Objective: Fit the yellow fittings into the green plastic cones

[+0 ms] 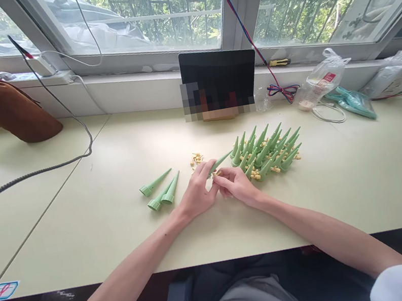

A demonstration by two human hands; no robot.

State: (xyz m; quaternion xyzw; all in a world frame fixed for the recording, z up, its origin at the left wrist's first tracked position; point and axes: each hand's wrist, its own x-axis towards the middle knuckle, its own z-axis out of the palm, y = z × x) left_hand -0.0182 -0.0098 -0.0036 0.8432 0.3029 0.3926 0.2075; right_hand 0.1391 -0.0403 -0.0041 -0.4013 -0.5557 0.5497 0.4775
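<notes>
Near the middle of the table, my left hand [198, 192] is closed around a green plastic spike [222, 161], whose tip points up and to the right. My right hand [239, 185] meets it, its fingers pinching a small yellow piece [216, 174] at the spike's wide end. Left of my hands lie three loose green cones [156, 181] with ribbed caps. On the right, several green spikes fitted with yellow pieces [266, 150] stand in a tight cluster. A little pile of yellow pieces [196, 158] sits just behind my left hand, which partly hides it.
A tablet [221, 75] leans by the window on a stand. A black braided cable [35, 172] crosses the table's left side, near a brown cloth or bag [3, 101]. Plastic bags [324, 79], a teal packet [353, 103] and a white cable [328, 114] lie back right.
</notes>
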